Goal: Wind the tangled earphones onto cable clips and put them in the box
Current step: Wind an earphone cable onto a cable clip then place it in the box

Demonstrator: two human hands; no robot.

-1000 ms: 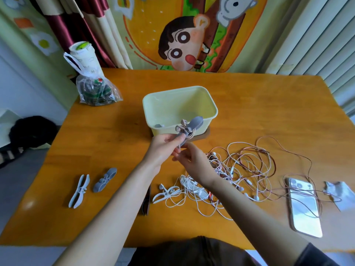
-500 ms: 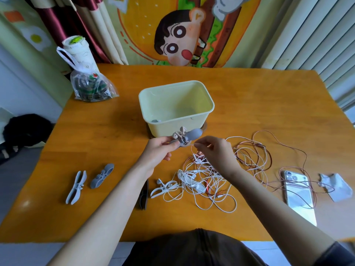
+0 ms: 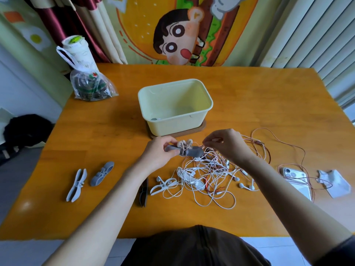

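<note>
My left hand [image 3: 157, 152] grips a grey cable clip [image 3: 189, 151] with pinkish earbuds and a few turns of cable on it, just in front of the pale yellow box [image 3: 174, 106]. My right hand [image 3: 228, 144] pinches a thin cable beside the clip's right end, above the tangled earphones [image 3: 209, 173], white and pink-red, spread on the table. A white clip [image 3: 163, 185] lies in the tangle's left edge. Two spare clips, light grey [image 3: 76, 185] and darker grey [image 3: 102, 172], lie at the left.
The box stands on a brown wooden coaster [image 3: 201, 127]. A phone [image 3: 296, 179] and a crumpled wrapper [image 3: 334, 183] lie at the right under pink cable. A plastic bag [image 3: 90, 85] with a cup sits far left. A dark clip [image 3: 144, 191] lies by my left forearm.
My left hand has lowered the clip from the box's rim to just above the table. My right hand has moved right, drawing cable out sideways from the clip.
</note>
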